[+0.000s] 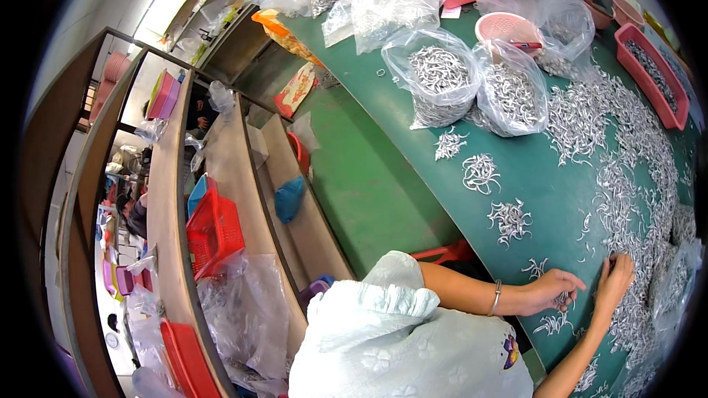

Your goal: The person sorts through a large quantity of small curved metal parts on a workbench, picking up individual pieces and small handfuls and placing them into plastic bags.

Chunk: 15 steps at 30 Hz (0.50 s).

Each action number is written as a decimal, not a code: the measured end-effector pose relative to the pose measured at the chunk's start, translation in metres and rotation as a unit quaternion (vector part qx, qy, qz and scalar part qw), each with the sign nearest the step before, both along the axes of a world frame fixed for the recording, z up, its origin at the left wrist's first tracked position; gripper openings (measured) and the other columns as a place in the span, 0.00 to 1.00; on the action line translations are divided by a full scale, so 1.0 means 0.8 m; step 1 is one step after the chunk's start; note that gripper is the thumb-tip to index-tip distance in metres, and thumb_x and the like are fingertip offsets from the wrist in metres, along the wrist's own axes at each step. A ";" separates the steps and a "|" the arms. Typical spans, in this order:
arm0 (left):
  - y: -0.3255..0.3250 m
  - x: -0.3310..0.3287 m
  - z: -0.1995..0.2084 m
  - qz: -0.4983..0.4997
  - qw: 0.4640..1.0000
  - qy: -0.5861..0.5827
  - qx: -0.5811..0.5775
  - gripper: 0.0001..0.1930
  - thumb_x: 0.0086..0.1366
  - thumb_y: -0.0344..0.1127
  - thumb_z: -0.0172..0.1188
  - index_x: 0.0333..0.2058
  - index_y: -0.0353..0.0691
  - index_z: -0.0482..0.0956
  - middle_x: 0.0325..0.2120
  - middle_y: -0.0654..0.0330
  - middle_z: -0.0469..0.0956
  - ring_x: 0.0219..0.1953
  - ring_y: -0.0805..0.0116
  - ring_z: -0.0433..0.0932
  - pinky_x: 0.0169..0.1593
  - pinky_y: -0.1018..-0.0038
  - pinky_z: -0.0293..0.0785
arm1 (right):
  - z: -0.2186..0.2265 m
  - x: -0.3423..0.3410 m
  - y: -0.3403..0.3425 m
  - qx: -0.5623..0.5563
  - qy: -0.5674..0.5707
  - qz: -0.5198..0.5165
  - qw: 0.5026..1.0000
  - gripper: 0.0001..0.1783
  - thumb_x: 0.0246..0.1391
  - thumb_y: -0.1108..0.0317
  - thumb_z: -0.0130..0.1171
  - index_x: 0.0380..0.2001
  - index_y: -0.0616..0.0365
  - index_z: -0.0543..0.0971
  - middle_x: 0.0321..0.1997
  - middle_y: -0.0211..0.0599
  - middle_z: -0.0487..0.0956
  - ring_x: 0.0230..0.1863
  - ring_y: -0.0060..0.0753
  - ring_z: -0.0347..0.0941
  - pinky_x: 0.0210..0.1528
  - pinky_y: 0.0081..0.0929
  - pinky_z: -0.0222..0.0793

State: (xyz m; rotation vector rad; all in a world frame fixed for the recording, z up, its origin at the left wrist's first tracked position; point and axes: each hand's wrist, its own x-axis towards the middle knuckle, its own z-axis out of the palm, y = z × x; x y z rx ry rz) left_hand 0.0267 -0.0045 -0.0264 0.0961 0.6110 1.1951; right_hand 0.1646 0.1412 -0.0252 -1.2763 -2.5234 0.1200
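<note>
My left hand [554,292], with a bangle [497,298] on its wrist, is half curled above the green table. A few small curved silver metal pieces [563,298] show under its fingers. My right hand [616,280] is beside it, at the near edge of a wide spread of the same pieces [623,210]. Its fingers are pressed together, and their tips hide whatever they hold. Small separate heaps, such as one heap [509,222] and another [481,173], lie in a row along the table's left edge. Two clear plastic bags [440,74] full of pieces stand farther back.
The green table [413,149] slants across the right side. At its back are a pink basket [507,28], a long pink tray [653,77] and more plastic bags. Wooden shelves [173,214] with a red basket [215,232] stand at left, across a green floor [354,169].
</note>
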 end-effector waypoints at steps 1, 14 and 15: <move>0.001 0.003 0.000 -0.003 1.000 -0.001 -0.002 0.12 0.67 0.30 0.47 0.46 0.36 0.74 0.26 0.65 0.72 0.28 0.77 0.71 0.33 0.76 0.71 | -0.003 -0.002 0.000 0.009 0.015 0.012 1.000 0.05 0.53 0.73 0.55 0.30 0.63 0.70 0.32 0.44 0.69 0.40 0.48 0.66 0.44 0.41 0.58; -0.005 0.003 0.005 0.013 1.000 0.003 -0.011 0.11 0.66 0.30 0.51 0.45 0.38 0.76 0.27 0.64 0.73 0.31 0.75 0.72 0.35 0.76 0.72 | 0.059 0.053 -0.083 -0.199 0.154 0.054 0.966 0.05 0.45 0.81 0.57 0.28 0.65 0.72 0.31 0.44 0.72 0.37 0.47 0.68 0.44 0.36 0.64; -0.009 0.000 -0.001 0.024 0.999 -0.029 0.017 0.12 0.65 0.31 0.53 0.46 0.39 0.76 0.29 0.65 0.74 0.33 0.75 0.73 0.38 0.76 0.72 | 0.070 0.054 -0.075 -0.199 0.142 0.021 0.970 0.08 0.46 0.79 0.59 0.33 0.65 0.74 0.37 0.44 0.73 0.41 0.46 0.69 0.45 0.36 0.65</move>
